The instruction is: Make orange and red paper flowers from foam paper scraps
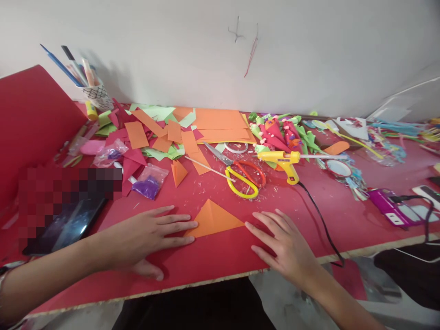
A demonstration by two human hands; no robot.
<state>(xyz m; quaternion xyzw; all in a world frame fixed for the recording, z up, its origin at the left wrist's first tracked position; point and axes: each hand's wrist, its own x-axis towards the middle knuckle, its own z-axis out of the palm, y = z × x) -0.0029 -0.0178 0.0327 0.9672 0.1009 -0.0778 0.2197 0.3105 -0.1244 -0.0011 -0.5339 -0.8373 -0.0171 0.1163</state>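
Observation:
A folded orange paper triangle (216, 219) lies flat on the red table (206, 261), its peak pointing away from me and a crease running down from it. My left hand (151, 236) rests palm down with fingers spread, its fingertips on the triangle's left corner. At the right corner, my right hand (280, 243) is spread too, one fingertip touching or just beside the tip. Beyond the triangle stands a small folded orange paper piece (178, 173). Scissors (242, 176) with a yellow and a red handle lie open behind it.
A yellow glue gun (288, 166) trails a black cord toward a purple power strip (395, 208). Paper scraps (165, 137) and red-green paper figures (275, 133) crowd the back. A dark phone or tablet (68, 224) lies left, below a pen cup (96, 94).

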